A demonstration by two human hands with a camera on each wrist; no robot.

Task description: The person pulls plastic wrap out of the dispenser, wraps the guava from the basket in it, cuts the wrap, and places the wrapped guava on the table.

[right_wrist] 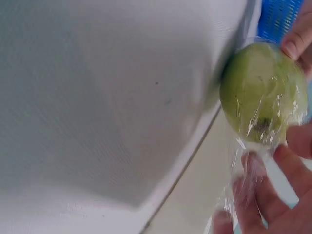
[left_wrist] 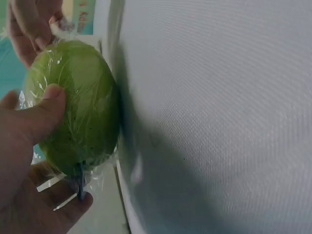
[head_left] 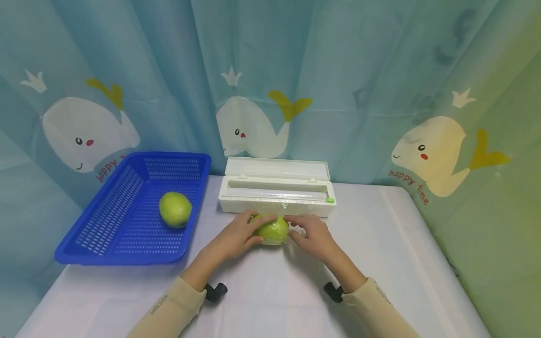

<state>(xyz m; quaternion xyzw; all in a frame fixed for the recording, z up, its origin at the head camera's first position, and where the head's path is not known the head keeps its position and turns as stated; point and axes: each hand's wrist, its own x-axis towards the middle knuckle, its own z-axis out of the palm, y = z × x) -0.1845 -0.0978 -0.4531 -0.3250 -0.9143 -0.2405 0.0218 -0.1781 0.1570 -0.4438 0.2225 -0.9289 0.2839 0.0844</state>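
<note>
A green pear wrapped in clear plastic wrap sits at the table's middle, just in front of a white wrap dispenser. My left hand grips its left end; in the left wrist view the thumb lies over the side and the fingers reach round the stem end. At the other end is my right hand, thumb and index finger spread apart. Loose wrap lies across its fingertips in the right wrist view, close to the pear's dark blossom end.
The white dispenser stands at the back with its lid raised, a roll of film inside and a green slider at its right end. On the left, a blue basket holds another green pear. A whale-print curtain hangs behind the table.
</note>
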